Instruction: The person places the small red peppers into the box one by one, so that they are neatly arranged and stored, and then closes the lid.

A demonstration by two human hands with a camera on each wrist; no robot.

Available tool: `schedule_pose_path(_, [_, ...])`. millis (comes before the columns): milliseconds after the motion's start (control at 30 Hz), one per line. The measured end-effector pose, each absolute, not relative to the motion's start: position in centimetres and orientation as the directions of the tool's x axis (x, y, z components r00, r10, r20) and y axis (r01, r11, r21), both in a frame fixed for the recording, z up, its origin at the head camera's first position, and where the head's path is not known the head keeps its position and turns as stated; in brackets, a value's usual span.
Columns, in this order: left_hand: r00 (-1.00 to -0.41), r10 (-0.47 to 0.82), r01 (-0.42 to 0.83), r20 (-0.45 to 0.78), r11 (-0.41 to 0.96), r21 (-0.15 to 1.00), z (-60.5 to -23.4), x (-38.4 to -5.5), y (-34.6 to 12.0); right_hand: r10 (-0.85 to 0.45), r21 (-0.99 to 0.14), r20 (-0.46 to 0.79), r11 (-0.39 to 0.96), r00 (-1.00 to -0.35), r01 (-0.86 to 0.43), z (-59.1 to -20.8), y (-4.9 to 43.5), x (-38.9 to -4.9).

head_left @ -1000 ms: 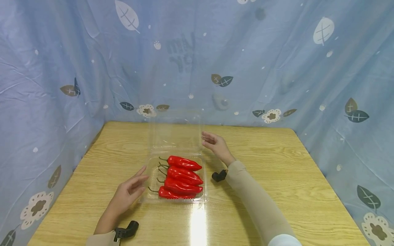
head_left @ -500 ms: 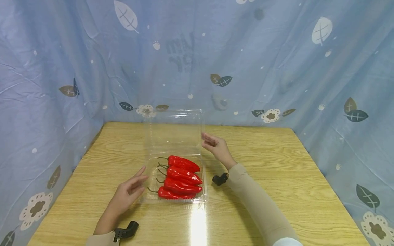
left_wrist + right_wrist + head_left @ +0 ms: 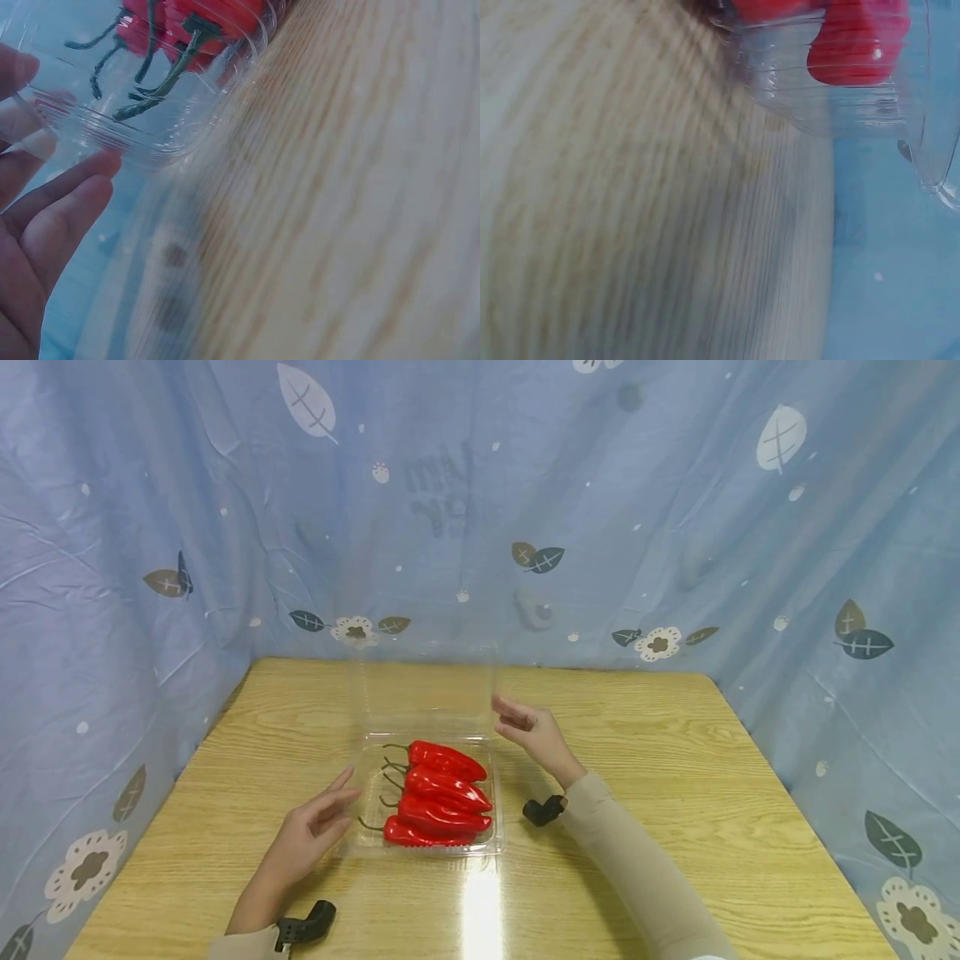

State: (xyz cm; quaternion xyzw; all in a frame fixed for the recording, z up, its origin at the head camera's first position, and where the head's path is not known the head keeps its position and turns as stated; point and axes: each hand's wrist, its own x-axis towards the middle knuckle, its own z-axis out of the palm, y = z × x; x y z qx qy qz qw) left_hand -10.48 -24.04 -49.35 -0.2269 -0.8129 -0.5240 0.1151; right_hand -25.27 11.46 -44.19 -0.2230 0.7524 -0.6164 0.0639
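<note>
Several red peppers [image 3: 446,787] with green stems lie side by side in a clear plastic clamshell container [image 3: 499,839]. Its hinged lid [image 3: 427,693] stands raised at the back. My left hand [image 3: 303,835] is at the container's left side, fingers loosely extended and fingertips right at the wall; the left wrist view shows these fingers [image 3: 67,214] beside the ridged plastic. At the lid's right edge is my right hand [image 3: 536,735], fingers fairly straight with their tips against the edge. That hand is out of sight in the right wrist view, where pepper tips [image 3: 859,45] show through the plastic.
The wooden table [image 3: 675,793] carries the container near its middle. A blue curtain [image 3: 600,485] with leaves and flowers hangs behind and along both sides. Black wrist cameras [image 3: 543,811] are strapped to both wrists.
My right hand has come slightly down and toward me at the lid's edge. The lid's top edge now sits lower than half a second ago. The left hand stays at the container's side.
</note>
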Motion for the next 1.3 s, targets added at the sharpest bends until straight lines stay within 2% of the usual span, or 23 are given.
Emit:
schedule_pose_path(333, [-0.869, 0.256, 0.492, 0.424, 0.339, 0.802, -49.2, -10.5, -24.0, -0.484, -0.93, 0.216, 0.163, -0.848, -0.33, -42.2, 12.0, -22.4])
schedule_pose_path(500, [-0.87, 0.252, 0.49, 0.424, 0.344, 0.801, -49.1, -10.4, -24.0, -0.474, -0.919, 0.177, 0.234, -0.863, -0.317, -41.6, 12.1, -20.8])
schedule_pose_path(767, [-0.872, 0.247, 0.487, 0.423, 0.35, 0.8, -49.2, -10.5, -24.0, -0.488, -0.917, 0.166, 0.244, -0.857, -0.317, -44.4, 13.1, -20.7])
schedule_pose_path(1133, [-0.914, 0.191, 0.404, 0.357, 0.378, 0.833, -49.4, -10.6, -24.1, -0.546, -0.912, 0.214, 0.185, -0.81, -0.366, -45.1, 13.4, -19.6])
schedule_pose_path(1300, [-0.905, 0.192, 0.425, 0.379, 0.395, 0.814, -49.3, -10.5, -24.0, -0.582, -0.914, 0.228, 0.149, -0.781, -0.378, -45.7, 13.5, -19.0])
